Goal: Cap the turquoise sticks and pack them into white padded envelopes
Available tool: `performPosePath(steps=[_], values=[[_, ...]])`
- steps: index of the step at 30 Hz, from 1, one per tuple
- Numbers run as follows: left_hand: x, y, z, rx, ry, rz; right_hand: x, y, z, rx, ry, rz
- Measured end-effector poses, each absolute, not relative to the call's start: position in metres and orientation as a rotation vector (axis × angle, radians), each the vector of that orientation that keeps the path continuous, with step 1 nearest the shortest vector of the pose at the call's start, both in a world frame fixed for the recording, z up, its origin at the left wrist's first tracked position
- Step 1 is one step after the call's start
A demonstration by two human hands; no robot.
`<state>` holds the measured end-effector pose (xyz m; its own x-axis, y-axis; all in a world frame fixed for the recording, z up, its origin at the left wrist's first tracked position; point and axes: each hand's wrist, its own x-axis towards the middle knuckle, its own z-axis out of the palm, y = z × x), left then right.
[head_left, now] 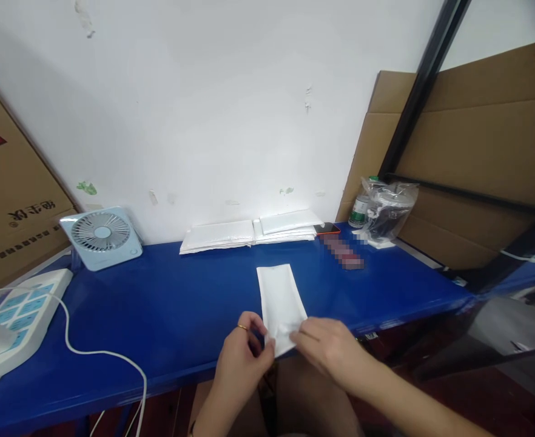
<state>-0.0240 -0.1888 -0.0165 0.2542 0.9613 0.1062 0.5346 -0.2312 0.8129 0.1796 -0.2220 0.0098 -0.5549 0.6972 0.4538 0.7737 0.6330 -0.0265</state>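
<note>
We see a white padded envelope (pixel 280 303) lying flat on the blue table (pixel 171 315), its long side running away from us and its near end hanging at the table's front edge. Both hands meet at that near end. Our reading is that the work at the mouth of the envelope is under way but not finished: the near edge looks slightly lifted and puckered between the fingers, and we cannot tell whether it is sealed or whether anything is inside.

The left hand (pixel 244 355) comes up from below, wrist bent, a ring on one finger, its thumb and fingertips pinching the near left corner. The right hand (pixel 326 346) reaches in from the right with the forearm slanting across the lower frame, fingers curled and pinching the near right part of the same edge.

Farther back, a stack of white envelopes (pixel 249 232) lies along the wall, with a phone (pixel 327 228) just beside it and a clear plastic bag (pixel 386 209) near a bottle (pixel 361 209). At the left stand a small desk fan (pixel 101 235) and a power strip (pixel 15 318) with its white cable (pixel 99 353).
</note>
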Motion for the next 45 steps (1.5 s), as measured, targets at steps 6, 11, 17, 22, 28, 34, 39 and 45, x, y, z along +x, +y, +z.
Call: performPosePath(steps=[6, 11, 17, 22, 28, 34, 39, 45], values=[[-0.048, -0.174, -0.019, 1.719, 1.351, 1.073, 0.227, -0.129, 0.122, -1.372, -1.898, -0.023], [-0.046, -0.175, -0.018, 1.748, 1.304, 1.047, 0.267, -0.004, 0.144, -1.253, -1.226, 0.541], [-0.042, -0.177, -0.02, 1.656, 1.306, 1.136, 0.296, 0.048, 0.09, -1.611, -1.083, 0.409], [-0.039, -0.177, -0.023, 1.633, 1.297, 1.138, 0.281, 0.055, 0.066, -1.787, -1.23, 0.09], [-0.041, -0.174, -0.023, 1.617, 1.268, 1.099, 0.174, 0.061, 0.035, -1.339, -2.499, -0.308], [-0.052, -0.156, -0.019, 1.217, 1.035, 1.08, 0.121, 0.06, 0.032, -1.502, -2.562, -0.552], [-0.043, -0.104, 0.008, 0.491, 0.748, 1.055, 0.13, 0.043, 0.055, -1.579, -2.484, -0.514], [-0.023, -0.042, 0.027, 0.145, 0.637, 1.288, 0.167, -0.037, 0.051, -1.355, -2.346, -0.219]])
